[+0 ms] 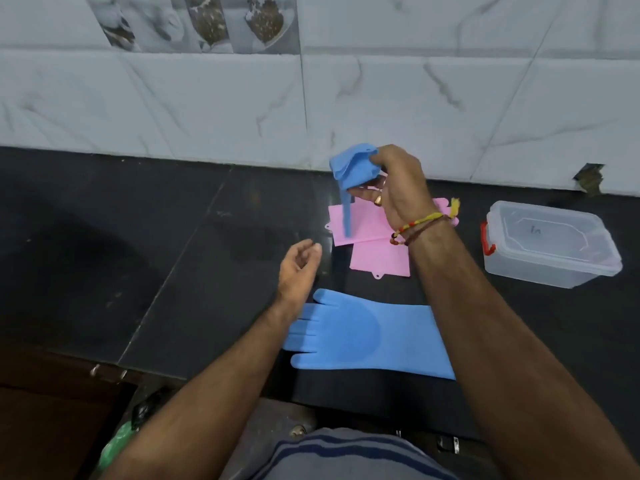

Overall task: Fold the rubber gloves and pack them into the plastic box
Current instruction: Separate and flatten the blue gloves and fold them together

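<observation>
I hold a bunched blue rubber glove [351, 166] up in my right hand [398, 188], fingers clenched round it, one loose strip dangling straight down below them. My left hand [298, 268], fingers relaxed and empty, waits lower and to the left. The lidded plastic box [550, 244] stands well to the right of the gripping fingers, nearer my right arm; a second blue glove [367, 336] lies flat below them, cuff pointing right, and pink gloves [377, 244] lie beneath.
</observation>
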